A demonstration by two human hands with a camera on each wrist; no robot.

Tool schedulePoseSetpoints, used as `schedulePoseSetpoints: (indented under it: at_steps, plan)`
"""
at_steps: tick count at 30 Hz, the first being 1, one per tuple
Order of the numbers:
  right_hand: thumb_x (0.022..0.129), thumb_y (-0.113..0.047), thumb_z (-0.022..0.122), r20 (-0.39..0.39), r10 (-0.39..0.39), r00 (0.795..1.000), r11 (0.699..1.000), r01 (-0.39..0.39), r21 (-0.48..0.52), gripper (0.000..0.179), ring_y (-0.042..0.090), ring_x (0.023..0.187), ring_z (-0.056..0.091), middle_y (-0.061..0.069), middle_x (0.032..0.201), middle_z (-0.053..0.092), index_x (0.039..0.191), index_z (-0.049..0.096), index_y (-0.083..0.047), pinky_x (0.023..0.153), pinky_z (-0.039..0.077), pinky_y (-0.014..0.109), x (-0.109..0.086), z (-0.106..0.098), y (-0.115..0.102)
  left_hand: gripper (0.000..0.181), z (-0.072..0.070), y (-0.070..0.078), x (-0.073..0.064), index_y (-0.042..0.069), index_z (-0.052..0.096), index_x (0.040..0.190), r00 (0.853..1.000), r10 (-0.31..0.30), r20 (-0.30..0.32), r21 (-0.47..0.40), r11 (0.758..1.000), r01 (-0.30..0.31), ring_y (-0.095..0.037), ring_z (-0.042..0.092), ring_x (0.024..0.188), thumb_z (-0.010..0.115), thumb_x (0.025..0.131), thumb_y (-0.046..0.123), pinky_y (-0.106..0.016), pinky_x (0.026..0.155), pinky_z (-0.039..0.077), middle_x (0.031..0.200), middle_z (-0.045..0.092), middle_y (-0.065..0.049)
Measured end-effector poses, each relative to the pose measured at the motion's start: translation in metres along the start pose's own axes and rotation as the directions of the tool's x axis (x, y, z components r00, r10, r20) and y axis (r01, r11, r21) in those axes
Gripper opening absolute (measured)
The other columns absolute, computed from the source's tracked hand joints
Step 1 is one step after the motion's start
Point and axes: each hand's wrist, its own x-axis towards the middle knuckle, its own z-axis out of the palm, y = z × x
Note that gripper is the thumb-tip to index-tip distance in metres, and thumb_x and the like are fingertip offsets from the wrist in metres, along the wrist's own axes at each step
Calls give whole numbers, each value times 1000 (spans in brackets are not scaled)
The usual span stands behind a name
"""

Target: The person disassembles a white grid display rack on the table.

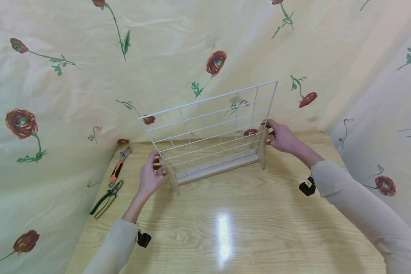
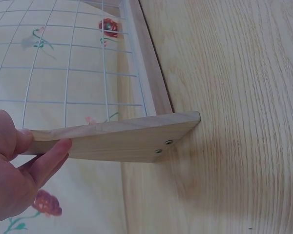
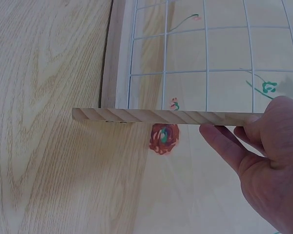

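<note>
A white wire grid panel [image 1: 212, 121] stands upright in a wooden base [image 1: 215, 171] on the table [image 1: 226, 228]. My left hand [image 1: 150, 175] grips the wooden foot at the left end [image 1: 169, 176]; in the left wrist view the left hand's [image 2: 14, 170] thumb and fingers pinch that foot board [image 2: 122, 139], which has two screws. My right hand [image 1: 281, 136] grips the right end foot [image 1: 262, 150]; in the right wrist view the right hand's [image 3: 263, 156] fingers curl round the board's edge [image 3: 166, 117], the grid [image 3: 205, 58] rising behind.
An adjustable wrench [image 1: 120, 164] with an orange handle and a pair of pliers [image 1: 107, 198] lie at the table's left edge. Floral cloth [image 1: 72, 76] hangs behind and on both sides. The near table surface shows a light glare.
</note>
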Motion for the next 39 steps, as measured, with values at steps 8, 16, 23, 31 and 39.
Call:
schedulePoseSetpoints:
  at_steps: [8,16,23,31,39]
  plan:
    - [94,19,43,-7,-24,1000,1000,24,14,41,55,104,61,36,123,49,135,41,13,77,61,46,0,3,-4,47,-3,1,-3,-1,50,130,1000,-9,-13,12,1000,9,-45,67,93,55,87,-22,-31,67,62,118,62,-32]
    - [94,19,43,-3,-39,999,999,39,15,41,55,103,61,36,124,49,135,40,14,77,61,47,0,5,-6,48,-6,1,-5,-2,50,131,1000,-10,-13,10,1000,10,-46,67,94,55,87,-21,-32,68,62,119,61,-33]
    - [94,18,43,16,-29,999,999,29,20,41,55,105,60,36,125,48,135,39,13,78,61,47,1,5,-9,49,-9,1,-8,-4,49,131,1000,-5,-13,-9,1000,5,-47,66,94,55,86,-22,-31,68,62,118,60,-34]
    - [96,17,43,24,-30,999,999,29,24,41,54,105,60,35,127,48,136,38,13,80,59,51,1,7,-10,49,-10,0,-11,-3,48,132,1000,-24,-16,2,1000,24,-47,66,96,54,87,-22,-30,69,62,119,60,-33]
    - [95,16,44,17,-57,998,998,57,11,39,53,103,62,36,124,51,134,40,14,78,61,48,2,9,-13,50,-12,-2,-14,-2,50,131,999,-11,-32,-8,1000,11,-45,67,93,54,86,-24,-32,66,62,115,62,-33]
